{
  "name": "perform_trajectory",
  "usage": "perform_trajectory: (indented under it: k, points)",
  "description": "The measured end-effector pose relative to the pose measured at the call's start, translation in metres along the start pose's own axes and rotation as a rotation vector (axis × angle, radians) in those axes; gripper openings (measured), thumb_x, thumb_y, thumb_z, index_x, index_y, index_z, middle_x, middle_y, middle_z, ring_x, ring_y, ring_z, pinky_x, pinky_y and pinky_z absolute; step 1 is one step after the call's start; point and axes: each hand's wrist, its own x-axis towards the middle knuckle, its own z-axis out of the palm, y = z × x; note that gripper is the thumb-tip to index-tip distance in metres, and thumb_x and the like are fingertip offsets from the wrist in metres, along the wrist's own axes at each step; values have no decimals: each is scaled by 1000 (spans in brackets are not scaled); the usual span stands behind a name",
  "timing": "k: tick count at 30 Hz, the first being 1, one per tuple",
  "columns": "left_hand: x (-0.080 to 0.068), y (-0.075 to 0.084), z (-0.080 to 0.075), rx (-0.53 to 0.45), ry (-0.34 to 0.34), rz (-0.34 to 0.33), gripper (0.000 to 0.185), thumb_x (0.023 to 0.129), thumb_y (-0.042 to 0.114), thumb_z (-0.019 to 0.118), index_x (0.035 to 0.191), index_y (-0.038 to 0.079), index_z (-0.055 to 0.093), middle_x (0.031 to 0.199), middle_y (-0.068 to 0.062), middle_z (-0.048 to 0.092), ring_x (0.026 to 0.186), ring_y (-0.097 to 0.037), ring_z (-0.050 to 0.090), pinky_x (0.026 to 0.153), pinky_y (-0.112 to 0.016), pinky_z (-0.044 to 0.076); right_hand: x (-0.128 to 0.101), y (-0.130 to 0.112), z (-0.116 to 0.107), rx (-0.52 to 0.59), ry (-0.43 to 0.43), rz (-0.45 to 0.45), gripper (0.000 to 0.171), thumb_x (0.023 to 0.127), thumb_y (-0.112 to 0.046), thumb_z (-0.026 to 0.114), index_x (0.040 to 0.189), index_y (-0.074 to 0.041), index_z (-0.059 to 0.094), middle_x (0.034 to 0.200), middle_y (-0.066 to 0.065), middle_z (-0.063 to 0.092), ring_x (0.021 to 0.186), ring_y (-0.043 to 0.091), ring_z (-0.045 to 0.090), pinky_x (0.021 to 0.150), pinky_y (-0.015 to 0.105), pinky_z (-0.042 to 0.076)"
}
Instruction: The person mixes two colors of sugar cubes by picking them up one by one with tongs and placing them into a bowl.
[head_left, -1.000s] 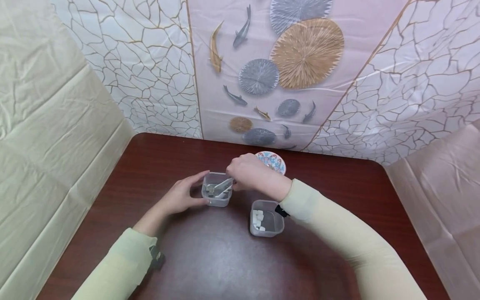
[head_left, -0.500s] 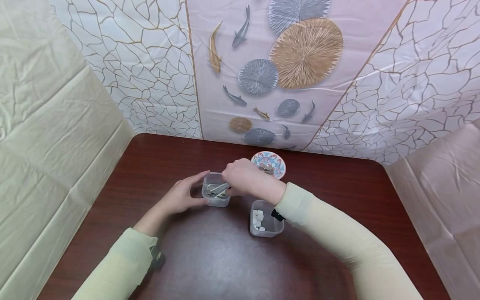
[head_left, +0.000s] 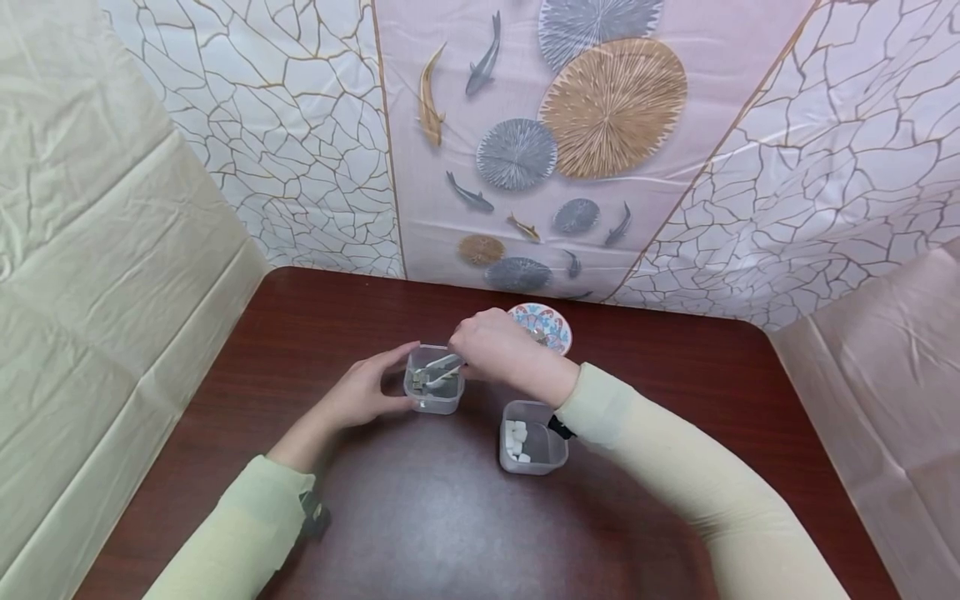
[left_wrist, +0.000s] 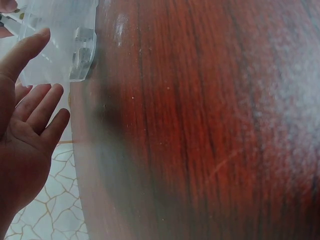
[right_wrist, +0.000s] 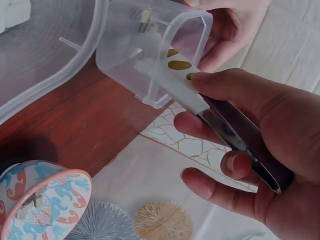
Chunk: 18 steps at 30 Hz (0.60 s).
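My left hand point(head_left: 362, 392) holds a clear plastic container point(head_left: 438, 406), thumb at its near corner and index finger at the far one. In the left wrist view the other fingers point(left_wrist: 47, 110) extend loosely beside it. Small greyish, shiny pieces point(head_left: 418, 380) lie inside, toward the left. With my right hand point(head_left: 498, 350) I grip a pair of tongs point(right_wrist: 182, 92) with dark and metal handles and whitish arms, gold ovals on one. Their ends reach down into the container, beside the greyish pieces. Thumb and fingers wrap the tongs' handles in the right wrist view.
A second clear container point(head_left: 551, 454) with several white cubes point(head_left: 516, 433) stands nearer, below the right forearm. Behind the right hand is a patterned bowl point(head_left: 553, 321) with small greyish-brown pieces. Patterned cloth point(head_left: 517, 233) hangs behind the brown table point(head_left: 337, 308).
My right hand dipped left and nearer, then moved back up and right. The tongs shifted within the container, and its greyish pieces look rearranged. My left hand stayed in place.
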Motion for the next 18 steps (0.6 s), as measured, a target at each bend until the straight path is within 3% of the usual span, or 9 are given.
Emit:
perform_trajectory:
  k: [18]
  points:
    - [-1, 0, 0, -6, 1, -3, 91, 84, 17, 93, 161, 5, 46, 150, -18, 63, 137, -35, 62, 119, -57, 43, 12, 3, 11, -10, -24, -11, 18, 89, -34, 86, 89, -17, 79, 91, 1, 78, 80, 24, 73, 70, 42, 60]
